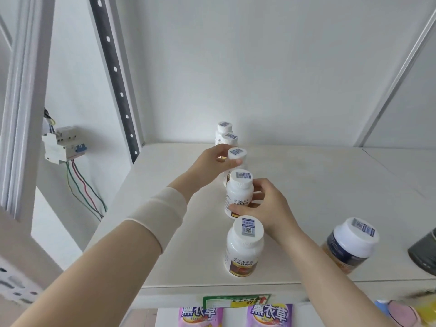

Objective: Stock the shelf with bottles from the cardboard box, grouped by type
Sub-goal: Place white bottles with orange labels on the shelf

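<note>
Several white pill bottles stand in a single file running from front to back on the white shelf. My left hand grips the third bottle just under its cap. My right hand holds the second bottle around its body from the right. The front bottle stands free near the shelf's front edge. Two more white bottles stand at the back of the row. A dark-labelled bottle with a white cap stands apart at the right. The cardboard box is out of view.
A dark object sits at the shelf's far right edge. A perforated metal upright and a circuit breaker with loose wires are at the left. A green price tag hangs on the shelf front, with purple packets below.
</note>
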Action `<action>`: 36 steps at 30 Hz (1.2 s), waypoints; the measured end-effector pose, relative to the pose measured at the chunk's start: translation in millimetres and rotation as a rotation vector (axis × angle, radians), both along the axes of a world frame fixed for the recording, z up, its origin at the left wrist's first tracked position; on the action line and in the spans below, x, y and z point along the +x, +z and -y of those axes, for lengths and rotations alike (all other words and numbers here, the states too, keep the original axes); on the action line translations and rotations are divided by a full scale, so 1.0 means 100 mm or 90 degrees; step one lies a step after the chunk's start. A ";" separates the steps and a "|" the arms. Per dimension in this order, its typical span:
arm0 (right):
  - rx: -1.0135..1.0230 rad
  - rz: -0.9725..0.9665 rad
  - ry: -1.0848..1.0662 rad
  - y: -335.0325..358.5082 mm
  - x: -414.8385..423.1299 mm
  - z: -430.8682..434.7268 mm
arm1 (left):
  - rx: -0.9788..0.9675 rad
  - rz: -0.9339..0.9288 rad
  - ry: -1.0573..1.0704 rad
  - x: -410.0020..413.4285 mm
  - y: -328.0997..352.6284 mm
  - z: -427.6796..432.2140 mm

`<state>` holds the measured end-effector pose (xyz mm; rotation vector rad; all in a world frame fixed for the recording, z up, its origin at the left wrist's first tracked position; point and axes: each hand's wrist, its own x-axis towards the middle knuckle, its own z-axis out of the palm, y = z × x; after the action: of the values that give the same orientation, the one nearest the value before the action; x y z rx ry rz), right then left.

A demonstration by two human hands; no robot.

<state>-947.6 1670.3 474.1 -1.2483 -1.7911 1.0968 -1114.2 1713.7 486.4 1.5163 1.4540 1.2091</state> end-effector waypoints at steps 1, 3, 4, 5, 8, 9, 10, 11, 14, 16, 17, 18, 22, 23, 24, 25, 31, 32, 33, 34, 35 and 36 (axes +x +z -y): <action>0.003 -0.001 -0.001 -0.01 -0.01 0.00 | 0.000 -0.001 0.000 -0.01 -0.01 -0.01; 0.008 -0.006 -0.003 -0.03 -0.02 0.01 | -0.002 0.000 -0.006 -0.01 -0.01 -0.02; 0.010 -0.010 -0.002 -0.03 -0.02 0.01 | -0.002 0.000 -0.010 0.00 -0.01 -0.01; 0.011 -0.013 -0.001 -0.04 -0.02 0.01 | -0.002 0.000 -0.012 0.00 -0.01 -0.01; 0.012 -0.009 -0.001 -0.04 -0.03 0.02 | 0.000 -0.004 -0.010 0.01 -0.01 0.02; 0.009 -0.008 0.000 -0.04 -0.03 0.02 | -0.001 -0.008 -0.008 0.01 -0.01 0.02; 0.004 -0.008 0.002 -0.04 -0.03 0.02 | -0.005 -0.014 -0.005 0.02 0.01 0.03; -0.001 -0.006 0.005 -0.03 -0.03 0.02 | -0.012 -0.023 -0.003 0.02 0.02 0.04; -0.003 0.010 0.004 0.04 -0.01 0.04 | -0.049 -0.036 -0.003 0.03 0.10 0.06; 0.014 0.025 -0.003 0.13 0.04 0.05 | -0.063 -0.030 0.006 0.03 0.21 0.10; 0.027 0.028 -0.006 0.19 0.08 0.06 | -0.059 -0.038 0.018 0.02 0.28 0.14; 0.039 0.030 -0.008 0.25 0.12 0.07 | -0.047 -0.061 0.038 0.01 0.36 0.18; 0.108 0.063 -0.012 0.56 0.29 0.15 | -0.007 -0.246 0.151 0.00 0.70 0.51; 0.136 0.087 -0.009 0.63 0.33 0.18 | -0.001 -0.301 0.171 0.01 0.77 0.63; 0.166 0.119 -0.004 0.69 0.36 0.21 | 0.004 -0.368 0.191 0.03 0.83 0.78; 0.198 0.158 0.004 0.73 0.38 0.27 | 0.004 -0.448 0.211 0.05 0.87 0.94; 0.384 0.386 0.070 0.82 0.41 0.97 | -0.032 -0.844 0.304 0.29 0.90 2.05; 0.413 0.412 0.084 0.80 0.39 1.12 | -0.035 -0.877 0.313 0.33 0.87 2.24; 0.444 0.434 0.101 0.77 0.36 1.27 | -0.041 -0.907 0.322 0.35 0.82 2.43; 0.472 0.451 0.123 0.72 0.32 1.41 | -0.048 -0.935 0.332 0.36 0.77 2.62; 0.499 0.462 0.147 0.68 0.26 1.56 | -0.056 -0.963 0.341 0.35 0.72 2.80; 0.519 0.467 0.172 0.64 0.19 1.70 | -0.065 -0.990 0.349 0.32 0.66 2.98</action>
<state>-928.2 1500.5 537.6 -0.9361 -2.6132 -0.0932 -1082.4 1415.5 552.9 2.1154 2.9379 -0.1060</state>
